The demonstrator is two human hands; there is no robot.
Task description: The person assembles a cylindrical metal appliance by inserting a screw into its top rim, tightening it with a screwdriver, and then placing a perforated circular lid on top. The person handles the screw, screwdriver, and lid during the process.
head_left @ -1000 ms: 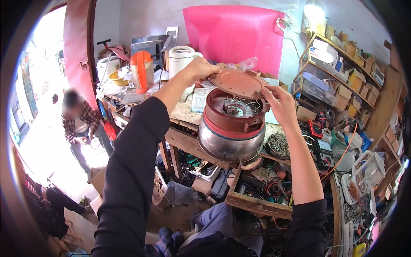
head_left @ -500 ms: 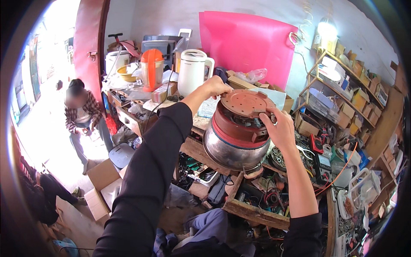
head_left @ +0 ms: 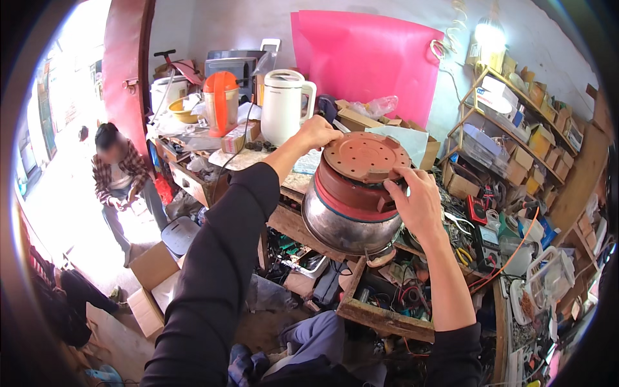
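A round reddish-brown base cover [head_left: 367, 153] with small vent holes lies over the underside of an upturned pot-shaped appliance [head_left: 345, 222]. The appliance has a shiny metal body and a reddish-brown collar [head_left: 338, 188]. At the cover's far left edge, my left hand [head_left: 317, 133] pinches the rim. My right hand [head_left: 416, 197] has closed fingers on the near right edge, beside a tab. The cover sits almost flush, with a thin dark gap visible on the near right. What lies inside the appliance is hidden beneath it.
Below the appliance, an open wooden drawer [head_left: 387, 322] holds cables and parts. A white jug [head_left: 282, 106] and an orange-topped blender [head_left: 221, 103] stand behind on the left. A red multimeter [head_left: 476, 211] lies among tools on the right. Another person [head_left: 119, 171] sits by the doorway.
The cover has come down closer onto the collar, hiding the inner parts that showed before. Both hands moved with it and keep their hold. The view has shifted slightly.
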